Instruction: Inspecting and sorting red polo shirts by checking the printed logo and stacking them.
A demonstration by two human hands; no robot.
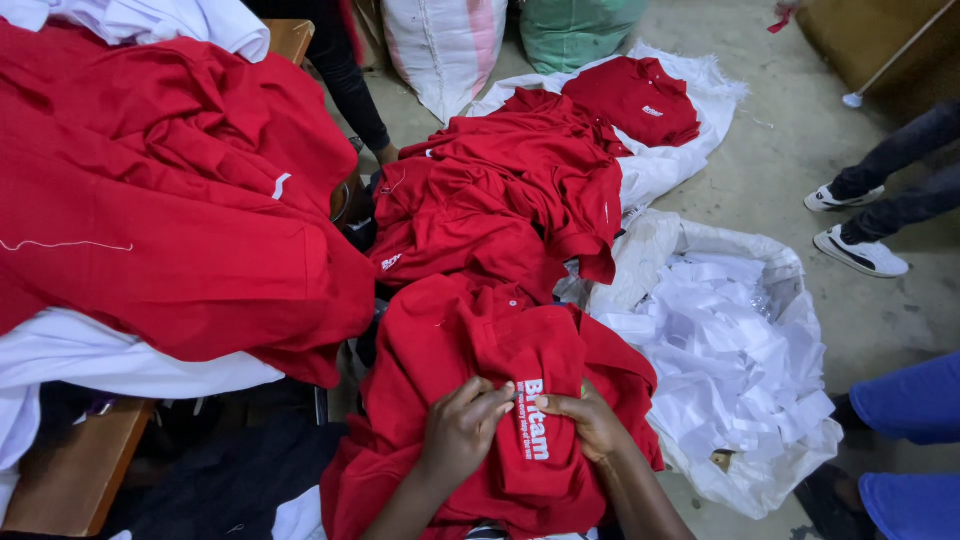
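Bare concrete floor (pixel 790 150) runs under everything, with garments heaped across it. Two hands work at the bottom of the view. The left hand (pixel 462 432) is closed in a pinch on a red polo shirt (pixel 480 350), fingers curled into the fabric just beside a patch of white lettering. The right hand (pixel 592 420) grips the same shirt on the other side of that lettering, thumb pressed on the cloth. The shirt lies draped in the person's lap, directly beneath both hands.

Beyond the hands, a pile of red shirts (pixel 500 190) spreads away, too tangled to count; one folded red shirt (pixel 635 98) lies flat at its far end. Left of the left hand, a second large red heap (pixel 160 190) covers a wooden bench (pixel 75 470). Right of the right hand, one open sack of white paper scraps (pixel 730 350) sits close by. Two bags (pixel 445 45) stand far ahead. Two white sneakers (pixel 862 252) show well to the right.
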